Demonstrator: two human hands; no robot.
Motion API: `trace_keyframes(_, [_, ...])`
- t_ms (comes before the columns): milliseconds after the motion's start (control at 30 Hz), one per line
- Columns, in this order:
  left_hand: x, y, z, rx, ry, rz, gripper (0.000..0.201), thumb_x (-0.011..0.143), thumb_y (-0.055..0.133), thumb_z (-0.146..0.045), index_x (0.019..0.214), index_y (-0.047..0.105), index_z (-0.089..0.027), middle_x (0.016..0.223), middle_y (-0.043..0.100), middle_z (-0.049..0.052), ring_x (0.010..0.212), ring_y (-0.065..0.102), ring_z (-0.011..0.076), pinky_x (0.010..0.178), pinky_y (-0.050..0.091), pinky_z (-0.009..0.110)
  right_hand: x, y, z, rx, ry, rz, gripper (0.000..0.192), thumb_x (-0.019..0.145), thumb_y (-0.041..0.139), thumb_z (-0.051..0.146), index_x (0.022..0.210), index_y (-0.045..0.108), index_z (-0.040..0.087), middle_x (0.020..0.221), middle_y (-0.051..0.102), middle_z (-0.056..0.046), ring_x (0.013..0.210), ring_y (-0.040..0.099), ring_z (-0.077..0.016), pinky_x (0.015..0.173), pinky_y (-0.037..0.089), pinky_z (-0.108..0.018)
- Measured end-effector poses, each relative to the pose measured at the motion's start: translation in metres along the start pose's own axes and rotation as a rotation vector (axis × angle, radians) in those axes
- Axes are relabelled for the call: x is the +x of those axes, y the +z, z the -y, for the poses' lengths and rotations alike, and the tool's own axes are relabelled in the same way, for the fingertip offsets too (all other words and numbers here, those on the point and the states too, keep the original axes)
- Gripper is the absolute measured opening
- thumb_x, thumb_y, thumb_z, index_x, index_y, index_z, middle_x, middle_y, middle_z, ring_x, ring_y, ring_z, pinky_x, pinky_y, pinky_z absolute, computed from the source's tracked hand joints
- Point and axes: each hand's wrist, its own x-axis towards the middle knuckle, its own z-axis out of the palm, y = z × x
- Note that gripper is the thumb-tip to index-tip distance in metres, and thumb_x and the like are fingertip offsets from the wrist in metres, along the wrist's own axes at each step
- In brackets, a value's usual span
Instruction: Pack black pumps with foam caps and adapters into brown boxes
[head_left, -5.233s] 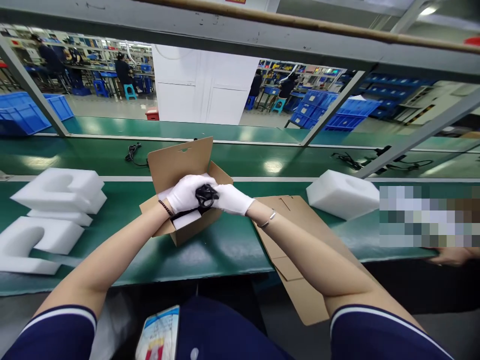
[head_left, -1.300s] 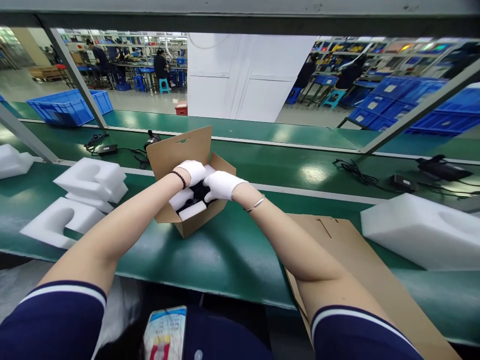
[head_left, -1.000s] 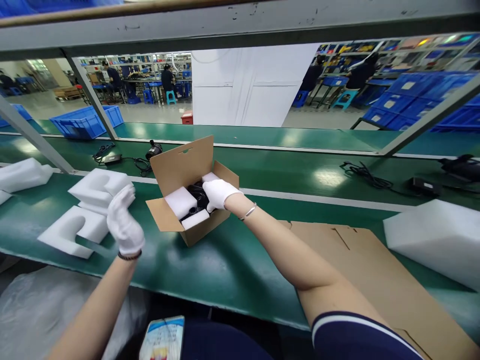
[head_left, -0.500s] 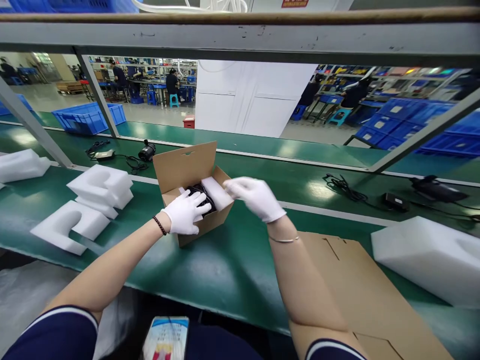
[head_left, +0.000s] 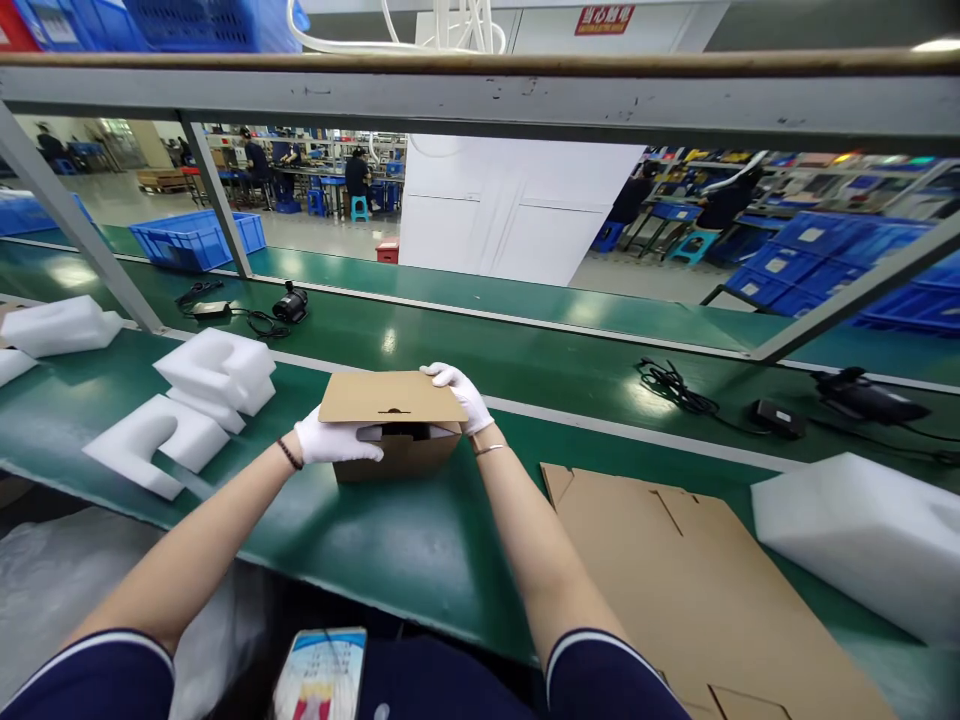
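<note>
In front of me on the green bench is a small brown cardboard box (head_left: pixel 397 460), its lid lowered but with a gap at the front. Something dark and a bit of white show through that gap; the rest of the contents is hidden. My left hand (head_left: pixel 337 440), in a white glove, grips the box's left side, fingers reaching along the front under the lid edge. On the right, my right hand (head_left: pixel 463 402), also gloved, holds the lid (head_left: pixel 390 397) and side at the back right corner.
White foam pieces (head_left: pixel 217 370) lie to the left, and a large foam block (head_left: pixel 855 540) is at the right. Flat cardboard (head_left: pixel 675 570) covers the near right bench. Behind are a black pump (head_left: pixel 291 303), another black device (head_left: pixel 870 398) and cables (head_left: pixel 675 388). A shelf beam (head_left: pixel 480 100) crosses above.
The lid, upright before, has come down over the box. My left hand has left the contents for the left side; my right hand has moved onto the lid's right edge.
</note>
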Motion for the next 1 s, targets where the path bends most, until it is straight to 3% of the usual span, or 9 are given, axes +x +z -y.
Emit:
trace_keyframes(133, [-0.040, 0.016, -0.006, -0.442, -0.112, -0.407, 0.070, 0.093, 0.056, -0.066, 0.144, 0.060, -0.018, 0.131, 0.073, 0.013, 0.125, 0.069, 0.0328, 0.107, 0.057, 0.048, -0.028, -0.020, -0.008, 0.081, -0.011, 0.047, 0.054, 0.085, 0.057, 0.072, 0.095, 0.070, 0.021, 0.163, 0.046, -0.016, 0.144, 0.053, -0.0300, 0.114, 0.047, -0.045])
trace_keyframes(233, [-0.047, 0.008, -0.014, -0.624, -0.252, -0.621, 0.097, 0.082, 0.075, -0.063, 0.159, 0.042, -0.015, 0.150, 0.059, 0.017, 0.142, 0.055, 0.0377, 0.114, 0.052, 0.050, -0.046, -0.034, -0.005, 0.020, -0.032, 0.069, 0.065, 0.088, 0.050, 0.079, 0.105, 0.074, 0.021, 0.167, 0.041, -0.014, 0.152, 0.044, -0.0274, 0.120, 0.042, -0.043])
trace_keyframes(400, [-0.036, -0.007, -0.012, -0.571, -0.215, -0.607, 0.108, 0.074, 0.082, -0.058, 0.162, 0.036, -0.015, 0.162, 0.046, 0.017, 0.146, 0.050, 0.0367, 0.120, 0.046, 0.046, -0.087, -0.024, 0.010, -0.208, -0.180, 0.087, 0.092, 0.079, 0.055, 0.092, 0.140, 0.063, 0.024, 0.173, 0.026, -0.014, 0.161, 0.023, -0.0338, 0.130, 0.024, -0.053])
trace_keyframes(467, [-0.033, -0.006, -0.009, -0.550, -0.139, -0.638, 0.110, 0.075, 0.080, -0.062, 0.163, 0.033, -0.016, 0.165, 0.041, 0.016, 0.147, 0.048, 0.0359, 0.120, 0.046, 0.046, -0.099, -0.007, 0.013, -0.290, -0.215, -0.003, 0.099, 0.075, 0.060, 0.092, 0.145, 0.056, 0.023, 0.172, 0.030, -0.017, 0.159, 0.027, -0.0369, 0.129, 0.026, -0.057])
trace_keyframes(600, [-0.029, 0.001, -0.003, -0.570, -0.040, -0.669, 0.112, 0.073, 0.081, -0.067, 0.162, 0.035, -0.017, 0.168, 0.036, 0.016, 0.149, 0.045, 0.0358, 0.121, 0.044, 0.045, -0.100, 0.018, 0.014, -0.362, -0.282, -0.227, 0.074, 0.093, 0.050, 0.079, 0.138, 0.054, 0.020, 0.156, 0.050, -0.020, 0.151, 0.043, -0.0319, 0.127, 0.033, -0.053])
trace_keyframes(733, [-0.029, 0.016, 0.007, -0.502, -0.072, -0.753, 0.087, 0.080, 0.076, -0.067, 0.148, 0.054, -0.016, 0.151, 0.057, 0.016, 0.142, 0.053, 0.0334, 0.123, 0.041, 0.048, -0.089, 0.021, 0.009, -0.461, -0.317, -0.259, 0.073, 0.093, 0.046, 0.081, 0.133, 0.056, 0.020, 0.144, 0.062, -0.020, 0.145, 0.052, -0.0328, 0.124, 0.039, -0.052])
trace_keyframes(833, [-0.031, 0.036, 0.014, -0.343, -0.142, -0.891, 0.067, 0.084, 0.074, -0.063, 0.134, 0.064, -0.019, 0.160, 0.045, 0.016, 0.148, 0.047, 0.0320, 0.125, 0.039, 0.046, -0.086, 0.022, 0.005, -0.509, -0.330, -0.313, 0.075, 0.094, 0.040, 0.082, 0.134, 0.056, 0.020, 0.141, 0.064, -0.020, 0.141, 0.056, -0.0335, 0.122, 0.043, -0.053])
trace_keyframes(900, [-0.031, 0.049, 0.015, -0.333, -0.159, -0.895, 0.060, 0.090, 0.070, -0.058, 0.134, 0.061, -0.019, 0.167, 0.036, 0.017, 0.152, 0.043, 0.0306, 0.124, 0.041, 0.045, -0.087, 0.023, 0.003, -0.508, -0.356, -0.328, 0.073, 0.095, 0.041, 0.080, 0.135, 0.055, 0.020, 0.141, 0.065, -0.020, 0.141, 0.056, -0.0342, 0.122, 0.043, -0.055])
trace_keyframes(1000, [-0.032, 0.064, 0.016, -0.377, -0.150, -0.874, 0.055, 0.096, 0.064, -0.053, 0.137, 0.056, -0.017, 0.164, 0.041, 0.018, 0.152, 0.043, 0.0286, 0.123, 0.042, 0.045, -0.089, 0.024, 0.000, -0.500, -0.396, -0.328, 0.069, 0.097, 0.044, 0.075, 0.135, 0.055, 0.020, 0.141, 0.065, -0.020, 0.143, 0.054, -0.0352, 0.122, 0.042, -0.056])
